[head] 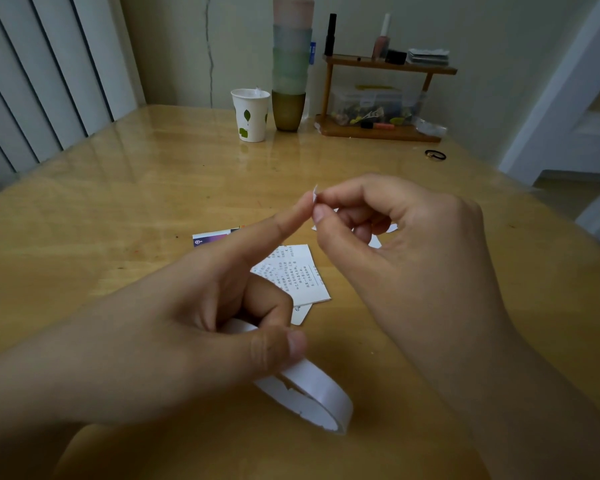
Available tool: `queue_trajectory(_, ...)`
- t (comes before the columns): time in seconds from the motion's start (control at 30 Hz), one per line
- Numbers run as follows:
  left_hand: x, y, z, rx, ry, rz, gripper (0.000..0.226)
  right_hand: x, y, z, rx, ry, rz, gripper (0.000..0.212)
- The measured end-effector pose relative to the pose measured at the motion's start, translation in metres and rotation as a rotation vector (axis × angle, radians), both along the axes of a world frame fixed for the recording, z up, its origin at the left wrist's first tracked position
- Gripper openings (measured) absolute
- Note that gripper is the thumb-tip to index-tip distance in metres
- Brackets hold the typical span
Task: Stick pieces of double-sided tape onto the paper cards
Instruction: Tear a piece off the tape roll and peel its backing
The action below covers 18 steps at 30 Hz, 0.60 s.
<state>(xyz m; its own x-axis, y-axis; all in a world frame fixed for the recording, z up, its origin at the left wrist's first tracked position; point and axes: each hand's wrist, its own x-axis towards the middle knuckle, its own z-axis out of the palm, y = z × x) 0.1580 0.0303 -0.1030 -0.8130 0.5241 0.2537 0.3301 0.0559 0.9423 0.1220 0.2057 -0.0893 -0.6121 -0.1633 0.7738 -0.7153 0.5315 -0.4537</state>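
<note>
The left hand (201,323) grips the roll of double-sided tape (312,393) between thumb and curled fingers, its forefinger extended to meet the right hand (406,244), whose thumb and forefinger pinch a small white tape piece (315,194) held above the wooden table (118,202). The paper cards (297,277) lie on the table just beneath and between the hands, printed face up. In my judgement the step in hand is freeing the piece or its backing; next, it must be lowered and pressed flat on a card.

Left hand (201,320) index extended; right hand (395,237) pinching.
</note>
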Motion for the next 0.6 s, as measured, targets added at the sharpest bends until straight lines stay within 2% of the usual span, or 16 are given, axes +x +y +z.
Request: queue_trajectory(0.6,0.0004,0.0006,-0.0007,-0.009,-0.026,0.003,0.077,0.0001,-0.0036,-0.003,0.074,0.012,-0.045,0.01)
